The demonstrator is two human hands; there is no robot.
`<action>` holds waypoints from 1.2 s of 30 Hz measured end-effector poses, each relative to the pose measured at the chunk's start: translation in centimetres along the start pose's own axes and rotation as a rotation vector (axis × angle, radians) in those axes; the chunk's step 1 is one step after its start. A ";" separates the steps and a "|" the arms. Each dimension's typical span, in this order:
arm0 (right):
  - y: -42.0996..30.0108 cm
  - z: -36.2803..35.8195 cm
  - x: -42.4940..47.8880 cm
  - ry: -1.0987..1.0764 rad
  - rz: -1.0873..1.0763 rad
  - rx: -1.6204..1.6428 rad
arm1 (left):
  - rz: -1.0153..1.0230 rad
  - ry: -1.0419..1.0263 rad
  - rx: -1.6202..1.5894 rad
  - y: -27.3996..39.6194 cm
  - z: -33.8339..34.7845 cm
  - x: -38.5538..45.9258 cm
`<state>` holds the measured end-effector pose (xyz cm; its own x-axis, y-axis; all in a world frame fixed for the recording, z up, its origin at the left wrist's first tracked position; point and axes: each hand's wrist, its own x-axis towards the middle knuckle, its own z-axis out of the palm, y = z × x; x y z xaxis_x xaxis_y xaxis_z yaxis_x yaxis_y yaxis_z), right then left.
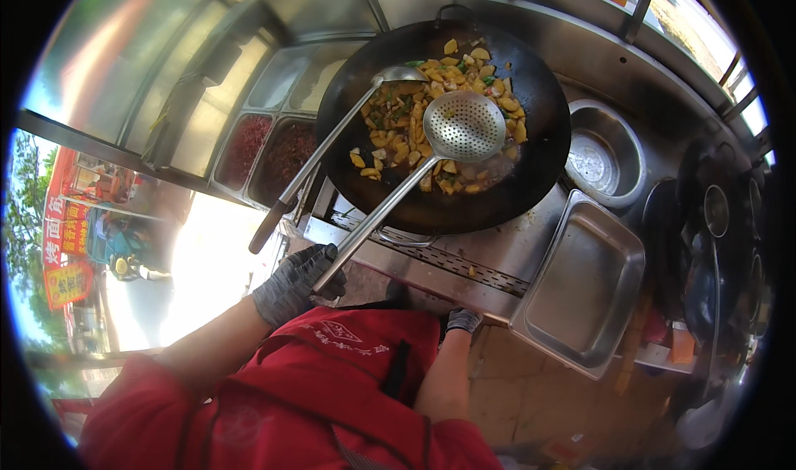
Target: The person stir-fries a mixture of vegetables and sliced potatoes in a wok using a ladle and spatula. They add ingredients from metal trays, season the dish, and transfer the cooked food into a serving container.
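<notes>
My left hand [301, 283], in a grey glove, is closed around the handle of a perforated metal skimmer [465, 126]. The skimmer's bowl hangs over a large black wok [535, 119]. In the wok lie sliced yellow potatoes [398, 131] with bits of green pepper and some steaming liquid. A metal ladle [339, 128] leans across the wok's left rim, its bowl on the food and its brown handle end sticking out past the rim. At the front edge of the steel counter is my right hand [465, 321], gloved too; its fingers are mostly hidden there.
Several seasoning pans [249, 153] stand left of the wok. To the right are a round metal basin [600, 153] and a rectangular steel tray [581, 283] jutting over the counter's front. Dark pans [671, 246] and another ladle [716, 212] are at the far right. A slotted drain [460, 271] runs along the front.
</notes>
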<state>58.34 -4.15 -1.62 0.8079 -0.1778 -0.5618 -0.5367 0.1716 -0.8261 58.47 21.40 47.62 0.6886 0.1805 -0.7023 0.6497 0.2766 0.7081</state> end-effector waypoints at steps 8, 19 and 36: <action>-20.8 1.6 -17.2 -0.929 0.797 0.524 | 0.174 -0.290 0.457 0.9 3.3 -2.7; -48.3 6.2 -15.3 -0.491 0.158 -0.525 | 0.685 0.642 1.265 6.9 -8.3 4.5; -51.6 9.1 -16.4 -0.118 -0.370 -1.692 | 0.530 0.195 1.057 9.6 -18.0 11.2</action>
<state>74.95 -1.30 50.61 0.9074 0.1096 -0.4056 0.0881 -0.9935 -0.0714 66.58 43.08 45.25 0.9492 0.2033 -0.2400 0.3063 -0.7709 0.5584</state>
